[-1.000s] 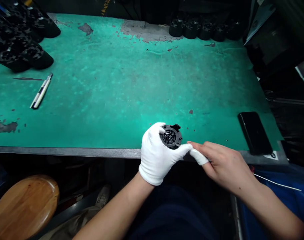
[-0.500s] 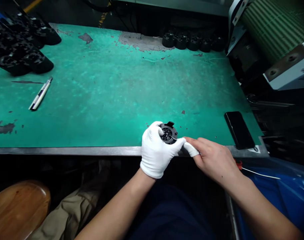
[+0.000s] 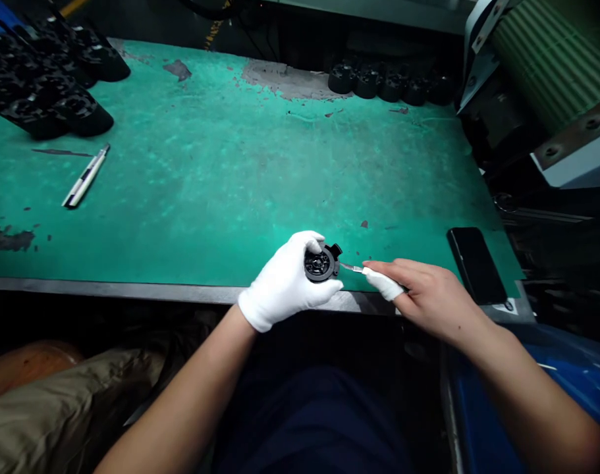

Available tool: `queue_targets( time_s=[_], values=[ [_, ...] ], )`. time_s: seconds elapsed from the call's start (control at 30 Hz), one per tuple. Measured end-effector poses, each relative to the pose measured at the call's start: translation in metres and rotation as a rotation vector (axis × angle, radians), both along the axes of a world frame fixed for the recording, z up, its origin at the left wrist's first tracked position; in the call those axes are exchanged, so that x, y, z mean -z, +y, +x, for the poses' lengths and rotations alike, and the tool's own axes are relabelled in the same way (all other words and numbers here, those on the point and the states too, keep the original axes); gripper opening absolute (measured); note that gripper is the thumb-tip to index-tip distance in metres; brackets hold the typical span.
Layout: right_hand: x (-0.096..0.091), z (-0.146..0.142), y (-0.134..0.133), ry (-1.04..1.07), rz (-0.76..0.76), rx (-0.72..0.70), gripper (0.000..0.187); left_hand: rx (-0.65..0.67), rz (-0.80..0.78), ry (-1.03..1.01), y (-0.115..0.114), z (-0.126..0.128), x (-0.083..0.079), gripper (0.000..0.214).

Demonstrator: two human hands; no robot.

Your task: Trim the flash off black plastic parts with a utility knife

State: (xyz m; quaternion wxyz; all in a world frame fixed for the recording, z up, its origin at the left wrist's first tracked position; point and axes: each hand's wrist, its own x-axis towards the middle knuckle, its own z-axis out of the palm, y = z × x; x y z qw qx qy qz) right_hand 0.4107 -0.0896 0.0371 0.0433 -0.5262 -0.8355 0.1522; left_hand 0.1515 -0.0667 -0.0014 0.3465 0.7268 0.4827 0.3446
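Note:
My left hand [image 3: 290, 280], in a white glove, grips a round black plastic part [image 3: 319, 263] over the near edge of the table. The part's ribbed inside faces up, and a small tab sticks out at its upper right. My right hand [image 3: 423, 286], bare but for a white cover on the thumb, is closed on a thin knife [image 3: 352, 267]. Its narrow metal blade points left, with the tip at the right rim of the part. Most of the knife's handle is hidden in my fingers.
On the green table [image 3: 205, 178] lie a white pen-like cutter [image 3: 87, 176] at left and a black phone [image 3: 477, 264] at right. Black cylindrical parts [image 3: 85, 108] crowd the far left; several more [image 3: 366, 80] line the back edge. A green-ribbed machine [image 3: 551, 59] stands at right.
My left hand has turned and shifted slightly left with the black part. My right hand has drawn apart from it to the right, so the knife blade now shows between them.

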Motion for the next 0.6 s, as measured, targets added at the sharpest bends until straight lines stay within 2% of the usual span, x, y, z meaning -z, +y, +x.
queue_targets(
  time_s=[0.1, 0.27, 0.47, 0.6],
  values=[
    [0.004, 0.001, 0.019, -0.055, -0.026, -0.145, 0.041, 0.122, -0.046, 0.01, 0.012, -0.014, -0.006, 0.053],
    [0.009, -0.002, 0.036, -0.09, -0.02, -0.298, 0.047, 0.214, -0.064, 0.006, 0.023, -0.02, -0.004, 0.054],
    [0.008, -0.011, 0.041, -0.184, 0.113, -0.219, 0.044, 0.212, -0.07, -0.003, 0.027, -0.019, -0.005, 0.053],
    [0.01, -0.007, 0.024, -0.033, 0.067, -0.178, 0.037, 0.127, -0.063, -0.007, 0.015, -0.011, -0.002, 0.055]
  ],
)
